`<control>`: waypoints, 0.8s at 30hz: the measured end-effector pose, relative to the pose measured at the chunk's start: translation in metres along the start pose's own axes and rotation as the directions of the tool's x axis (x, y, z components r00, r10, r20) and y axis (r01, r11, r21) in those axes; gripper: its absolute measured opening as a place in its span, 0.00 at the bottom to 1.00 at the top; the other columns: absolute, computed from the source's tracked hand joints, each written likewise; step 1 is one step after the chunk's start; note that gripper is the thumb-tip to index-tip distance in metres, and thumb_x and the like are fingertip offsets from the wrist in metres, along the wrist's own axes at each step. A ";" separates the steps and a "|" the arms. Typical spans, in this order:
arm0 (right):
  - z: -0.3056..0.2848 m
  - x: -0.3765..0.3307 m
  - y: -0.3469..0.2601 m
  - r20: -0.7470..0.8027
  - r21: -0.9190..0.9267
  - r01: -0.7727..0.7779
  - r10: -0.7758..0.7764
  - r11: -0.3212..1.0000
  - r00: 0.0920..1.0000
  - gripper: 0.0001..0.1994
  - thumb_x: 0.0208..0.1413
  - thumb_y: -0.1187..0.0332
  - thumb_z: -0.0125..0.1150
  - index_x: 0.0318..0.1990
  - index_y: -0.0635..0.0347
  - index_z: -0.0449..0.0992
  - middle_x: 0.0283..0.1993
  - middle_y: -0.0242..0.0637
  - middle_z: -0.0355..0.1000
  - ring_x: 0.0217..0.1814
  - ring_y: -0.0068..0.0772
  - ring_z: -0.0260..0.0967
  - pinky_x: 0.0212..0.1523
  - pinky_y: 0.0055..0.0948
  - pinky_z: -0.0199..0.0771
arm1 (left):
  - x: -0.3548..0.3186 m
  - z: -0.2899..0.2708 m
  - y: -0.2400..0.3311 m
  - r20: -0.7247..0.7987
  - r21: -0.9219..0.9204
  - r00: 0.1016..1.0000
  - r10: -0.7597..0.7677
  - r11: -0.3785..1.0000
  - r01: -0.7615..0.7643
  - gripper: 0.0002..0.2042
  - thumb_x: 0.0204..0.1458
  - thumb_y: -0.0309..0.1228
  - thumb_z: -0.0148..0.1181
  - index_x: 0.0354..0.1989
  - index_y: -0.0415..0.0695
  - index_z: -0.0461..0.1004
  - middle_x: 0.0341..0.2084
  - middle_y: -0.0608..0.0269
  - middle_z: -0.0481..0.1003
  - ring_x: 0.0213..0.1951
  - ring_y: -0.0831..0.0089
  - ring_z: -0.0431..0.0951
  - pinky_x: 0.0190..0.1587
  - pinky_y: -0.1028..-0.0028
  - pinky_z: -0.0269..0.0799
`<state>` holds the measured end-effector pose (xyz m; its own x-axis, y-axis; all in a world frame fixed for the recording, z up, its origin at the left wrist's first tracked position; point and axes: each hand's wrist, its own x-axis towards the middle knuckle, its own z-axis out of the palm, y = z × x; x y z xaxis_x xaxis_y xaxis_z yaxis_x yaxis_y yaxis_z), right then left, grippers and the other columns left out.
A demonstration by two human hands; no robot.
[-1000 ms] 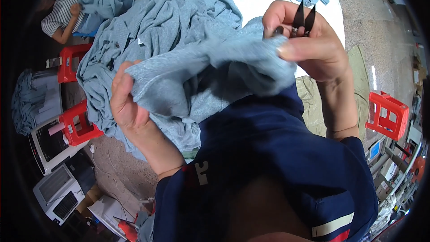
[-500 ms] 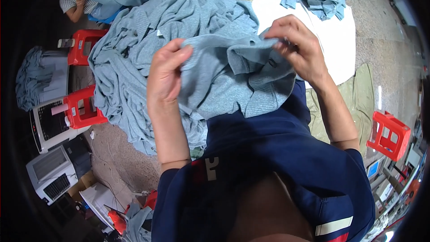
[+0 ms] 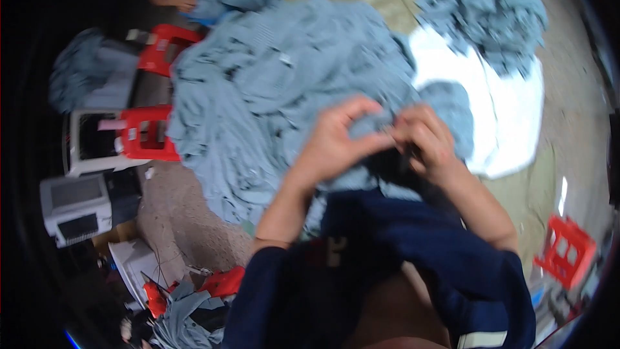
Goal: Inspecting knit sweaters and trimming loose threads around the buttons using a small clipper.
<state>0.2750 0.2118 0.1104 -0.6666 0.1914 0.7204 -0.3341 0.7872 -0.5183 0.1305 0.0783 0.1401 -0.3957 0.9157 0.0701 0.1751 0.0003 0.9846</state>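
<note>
A large heap of blue-grey knitted garments (image 3: 284,84) spreads out in front of me and comes up to my lap. Over its near right part, my left hand (image 3: 332,145) is raised with thumb and forefinger apart in a curve, the thumb tip close to my right fingers. My right hand (image 3: 426,139) is closed, its fingertips pinched together. Something small and dark shows under those fingers, too blurred to name. Blue-grey cloth lies behind and beneath both hands, and dark shadow fills the space below them.
A white sheet (image 3: 510,123) lies to the right, with another garment pile (image 3: 484,13) beyond it. Red stools (image 3: 147,132) stand at the left, and one red stool (image 3: 567,252) at the right. White appliances (image 3: 77,210) line the left side. Another person's hand (image 3: 186,5) is at the far left.
My hands have come together; the garment that was stretched between them is no longer held up. The view has shifted, so the surroundings sit further right and lower.
</note>
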 end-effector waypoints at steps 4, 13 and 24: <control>0.009 -0.002 0.004 0.001 0.158 -0.135 0.137 0.978 0.991 0.14 0.40 0.83 0.61 0.36 0.61 0.71 0.38 0.43 0.68 0.33 0.40 0.68 0.30 0.31 0.69 | -0.001 -0.005 -0.009 0.132 0.184 0.982 0.132 0.971 -0.155 0.13 0.45 0.26 0.69 0.37 0.38 0.72 0.33 0.59 0.74 0.37 0.67 0.75 0.40 0.72 0.69; 0.009 -0.002 -0.002 0.254 0.339 -0.486 0.419 0.806 0.872 0.14 0.38 0.84 0.63 0.33 0.60 0.68 0.33 0.35 0.69 0.29 0.30 0.68 0.28 0.26 0.67 | -0.018 -0.006 0.004 0.178 0.447 0.916 0.358 0.800 -0.400 0.09 0.46 0.24 0.67 0.33 0.39 0.72 0.29 0.57 0.74 0.30 0.61 0.76 0.31 0.70 0.71; 0.013 0.003 0.008 0.082 -0.064 -0.350 0.355 0.934 0.931 0.15 0.40 0.81 0.58 0.38 0.58 0.67 0.37 0.41 0.66 0.34 0.47 0.70 0.31 0.38 0.70 | 0.015 0.005 -0.029 0.092 0.804 0.767 0.635 0.407 -0.434 0.08 0.41 0.19 0.64 0.29 0.41 0.72 0.21 0.59 0.73 0.22 0.60 0.72 0.25 0.67 0.65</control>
<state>0.2612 0.2115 0.1024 -0.7939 0.4097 0.4494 -0.0360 0.7060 -0.7073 0.1236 0.0941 0.1119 -0.1089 0.7396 0.6642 0.9677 -0.0738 0.2409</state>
